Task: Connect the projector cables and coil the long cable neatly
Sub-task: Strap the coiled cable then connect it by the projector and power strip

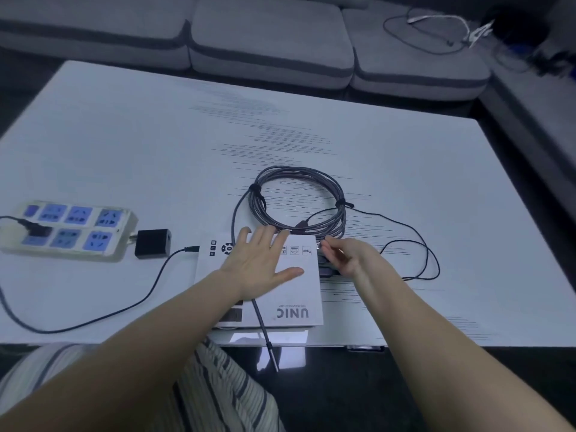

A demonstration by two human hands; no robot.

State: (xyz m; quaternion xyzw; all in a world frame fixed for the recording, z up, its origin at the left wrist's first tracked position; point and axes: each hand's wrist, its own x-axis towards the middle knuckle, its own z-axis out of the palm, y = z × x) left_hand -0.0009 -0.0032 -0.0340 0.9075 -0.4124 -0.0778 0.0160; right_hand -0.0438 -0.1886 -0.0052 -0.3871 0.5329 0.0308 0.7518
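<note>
The projector (280,294) is pressed flat by the left hand (261,263); a plug (318,246) at its side is pinched by the right hand (346,255), beside the coiled cable (299,201).

We have single head view: worn high at near table (124,145) edge, facing forward-down, close over projector (280,294); sofa (268,42) far.

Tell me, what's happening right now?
Left hand flat on projector. Right hand pinching plug at projector's side. Cable coiled, tied. Nothing blocking.

Probably a living room (dim view): grey sofa (271,42), low table (124,145).
</note>
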